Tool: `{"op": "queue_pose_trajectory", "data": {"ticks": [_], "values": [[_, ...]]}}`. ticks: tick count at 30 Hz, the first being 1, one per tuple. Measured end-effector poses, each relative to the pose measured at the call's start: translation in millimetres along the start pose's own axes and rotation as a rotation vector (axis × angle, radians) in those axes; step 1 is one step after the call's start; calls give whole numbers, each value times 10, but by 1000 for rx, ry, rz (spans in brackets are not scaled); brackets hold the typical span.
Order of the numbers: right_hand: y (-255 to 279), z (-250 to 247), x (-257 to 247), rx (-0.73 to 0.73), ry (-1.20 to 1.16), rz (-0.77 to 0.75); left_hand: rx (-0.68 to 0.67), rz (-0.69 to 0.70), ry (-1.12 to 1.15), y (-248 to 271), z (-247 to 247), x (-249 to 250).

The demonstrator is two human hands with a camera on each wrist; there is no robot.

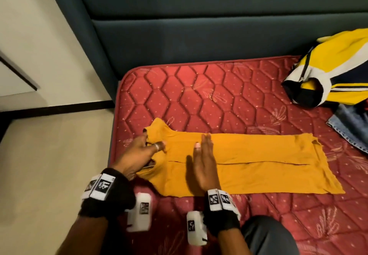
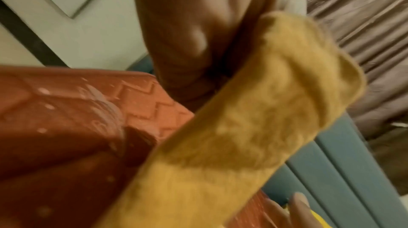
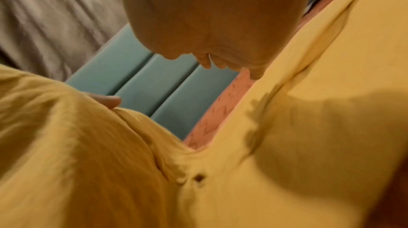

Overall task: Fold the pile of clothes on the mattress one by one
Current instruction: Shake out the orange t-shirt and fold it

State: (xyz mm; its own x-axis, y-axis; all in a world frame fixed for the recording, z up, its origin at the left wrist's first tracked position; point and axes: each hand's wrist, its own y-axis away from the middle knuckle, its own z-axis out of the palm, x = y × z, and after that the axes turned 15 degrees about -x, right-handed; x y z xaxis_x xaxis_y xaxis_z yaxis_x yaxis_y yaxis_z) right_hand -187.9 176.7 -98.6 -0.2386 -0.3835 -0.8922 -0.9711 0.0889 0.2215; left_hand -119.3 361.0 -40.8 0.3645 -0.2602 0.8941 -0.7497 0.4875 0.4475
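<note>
A mustard-yellow garment [image 1: 258, 165] lies on the red quilted mattress [image 1: 199, 99], folded lengthwise into a long strip running left to right. My left hand [image 1: 151, 142] pinches the strip's left end and lifts a flap of it; in the left wrist view the raised cloth [image 2: 253, 127] hangs beside my left hand [image 2: 187, 39]. My right hand [image 1: 203, 147] stands on the strip just right of the left, fingers straight and together, pressing the cloth down. The right wrist view shows the right hand [image 3: 220, 22] over the garment [image 3: 309, 127].
A yellow, white and navy jacket [image 1: 338, 71] and blue jeans [image 1: 352, 127] lie heaped at the mattress's right edge. A dark padded headboard [image 1: 199, 35] runs behind. Pale floor [image 1: 49, 155] lies left of the mattress. My knee [image 1: 268, 234] is at the bottom.
</note>
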Motion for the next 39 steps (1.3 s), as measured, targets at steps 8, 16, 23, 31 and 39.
{"op": "queue_pose_trajectory", "data": {"ticks": [8, 16, 23, 31, 39], "values": [[518, -1168, 220, 505, -58, 55, -406, 52, -141, -468, 2022, 436], [573, -977, 558, 380, 190, 143, 227, 94, -365, -247, 1500, -455], [337, -748, 739, 395, 417, 335, 289, -135, -474, -425, 1120, -699], [66, -1129, 775, 280, 176, 431, 157, -218, -204, -655, 1146, -779], [125, -1228, 829, 99, 218, 213, 96, -161, -183, -645, 1143, -845]]}}
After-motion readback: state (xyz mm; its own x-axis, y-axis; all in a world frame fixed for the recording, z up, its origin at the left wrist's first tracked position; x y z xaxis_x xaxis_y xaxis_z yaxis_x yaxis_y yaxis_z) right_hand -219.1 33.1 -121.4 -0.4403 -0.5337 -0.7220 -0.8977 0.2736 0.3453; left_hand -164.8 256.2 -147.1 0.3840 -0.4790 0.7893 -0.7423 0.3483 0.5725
